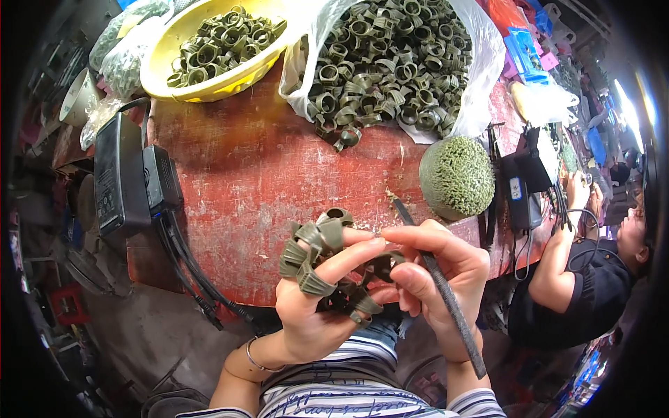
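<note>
Several dark green, ribbed ring-shaped pieces [311, 280] sit around the fingers of my left hand [303, 320], which is partly curled over the table's near edge. My right hand [456, 268] grips a long, narrow, dark flat stick, like a file [453, 311], tilted with its upper end toward the table. The fingertips of both hands meet near one more green ring piece [381, 267]. Fingers hide part of that piece, so I cannot tell which hand bears it.
On the red worn table [244, 167] stand a yellow basin [157, 76] and a white plastic bag [486, 63], both full of green rings. A bumpy green round block [461, 177] is at right. Black power adapters [124, 174] with cables lie left. A person [578, 292] sits right.
</note>
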Demonstrator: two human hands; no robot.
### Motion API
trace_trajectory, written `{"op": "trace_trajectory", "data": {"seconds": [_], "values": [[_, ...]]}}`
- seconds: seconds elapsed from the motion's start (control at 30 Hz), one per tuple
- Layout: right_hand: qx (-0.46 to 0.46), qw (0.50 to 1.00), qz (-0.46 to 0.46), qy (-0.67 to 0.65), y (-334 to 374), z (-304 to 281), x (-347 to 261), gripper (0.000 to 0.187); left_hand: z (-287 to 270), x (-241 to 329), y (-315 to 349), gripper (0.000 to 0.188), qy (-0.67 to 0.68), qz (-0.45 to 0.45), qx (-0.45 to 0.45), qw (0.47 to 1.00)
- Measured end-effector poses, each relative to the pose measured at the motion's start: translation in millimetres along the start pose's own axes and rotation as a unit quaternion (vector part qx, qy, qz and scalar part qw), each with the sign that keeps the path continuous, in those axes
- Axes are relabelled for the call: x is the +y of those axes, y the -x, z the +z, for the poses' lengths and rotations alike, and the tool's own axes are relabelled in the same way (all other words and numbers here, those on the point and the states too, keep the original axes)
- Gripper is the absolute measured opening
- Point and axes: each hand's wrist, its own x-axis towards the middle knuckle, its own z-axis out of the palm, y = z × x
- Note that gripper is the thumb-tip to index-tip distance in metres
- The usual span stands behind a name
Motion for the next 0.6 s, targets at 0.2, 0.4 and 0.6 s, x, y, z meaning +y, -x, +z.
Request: {"op": "trace_trajectory", "data": {"seconds": [0.2, 0.4, 0.6], "values": [[-0.035, 0.997, 0.001, -0.065, 8, -3, 1, 0.030, -5, 2, 0, 0.041, 0.054, -0.036, -0.040, 0.997], [0.080, 0.992, -0.072, -0.073, 28, -3, 7, 0.034, -7, -2, 7, 0.042, 0.300, -0.180, -0.066, 0.934], [0.129, 0.986, -0.102, -0.020, 42, 3, 17, 0.040, -4, -1, 7, 0.043, 0.356, -0.184, -0.065, 0.914]]}}
